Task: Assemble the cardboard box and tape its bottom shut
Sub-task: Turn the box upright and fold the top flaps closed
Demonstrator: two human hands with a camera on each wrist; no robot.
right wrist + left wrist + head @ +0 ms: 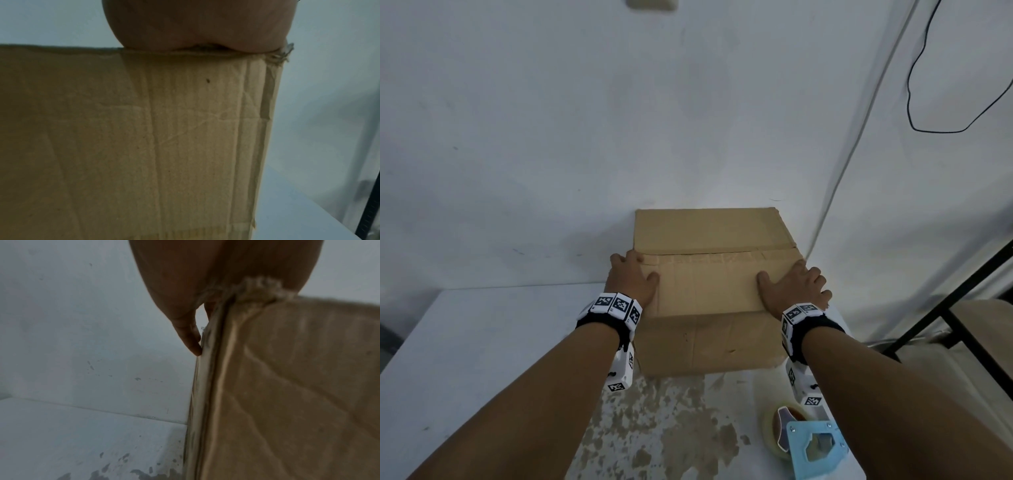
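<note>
Wall (619, 120) of plain white fills the background, with a black cable (914, 85) looping down at the far right. Below it stands the white table (465, 342), its paint worn away in a mottled patch on the near side. On the table, pushed close to the wall, sits the cardboard box (709, 281) — brown, creased, standing upright with its flaps folded down flat on top. The two long flaps meet along a seam (722, 254) that runs left to right across the upper face; the seam edge is frayed and I see no fresh tape over it.

Both hands lie on the near flap. The left hand (631, 277) rests at the left end, palm down, thumb spread over the top face and fingers (190, 339) hanging over the left edge, held loosely together and touching the side of the box. The right hand (796, 286) rests at the right end, palm flat, thumb spread inward, fingers draped over the right edge — relaxed, not curled round anything. Each wrist carries a band with black-and-white markers.

A tape dispenser (815, 448), pale blue with a roll of clear tape (774, 431) mounted in it, lies on the table's near right corner, well apart from the box and just beneath the right forearm.
</note>
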